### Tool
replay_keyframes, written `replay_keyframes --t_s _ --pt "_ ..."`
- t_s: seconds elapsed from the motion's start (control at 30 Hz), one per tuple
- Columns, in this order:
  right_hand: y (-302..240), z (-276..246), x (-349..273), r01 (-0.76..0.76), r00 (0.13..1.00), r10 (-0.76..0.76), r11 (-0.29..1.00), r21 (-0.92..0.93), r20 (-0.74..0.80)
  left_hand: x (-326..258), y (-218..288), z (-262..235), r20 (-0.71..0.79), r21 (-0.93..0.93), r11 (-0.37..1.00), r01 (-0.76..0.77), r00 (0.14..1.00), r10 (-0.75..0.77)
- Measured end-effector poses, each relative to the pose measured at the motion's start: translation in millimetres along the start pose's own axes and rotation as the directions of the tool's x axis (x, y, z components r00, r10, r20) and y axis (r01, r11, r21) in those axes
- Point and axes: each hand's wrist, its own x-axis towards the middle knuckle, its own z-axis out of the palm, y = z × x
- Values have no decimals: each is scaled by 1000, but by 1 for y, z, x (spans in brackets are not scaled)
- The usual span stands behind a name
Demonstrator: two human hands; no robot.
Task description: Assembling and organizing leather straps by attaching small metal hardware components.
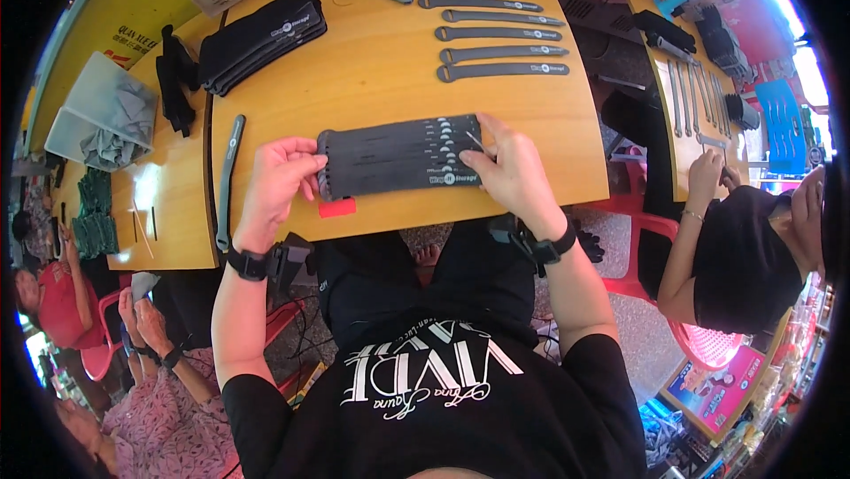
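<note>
Strap bundle (pixel 381 160), stretched between my two hands.
Probably light, bendy and apt to fan apart, best held at both ends; it lies between my left hand (pixel 288 173), pinching the looped end, and my right hand (pixel 515 165), pinching the other; red piece (pixel 336 207) near my left grip.

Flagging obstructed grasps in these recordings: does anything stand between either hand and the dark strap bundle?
Nothing visible does: the left hand grasps the dark strap bundle at its left end, the right hand at its right.
</note>
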Motion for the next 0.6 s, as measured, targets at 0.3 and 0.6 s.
replay_keyframes --t_s 0.3,0.6 --pt "-2 0 -2 71 997 -72 997 -44 -22 3 -4 -2 24 15 1000 -9 1000 9" --pt "-7 1 4 67 994 -72 995 -69 -82 8 0 -4 30 45 995 -86 996 85"
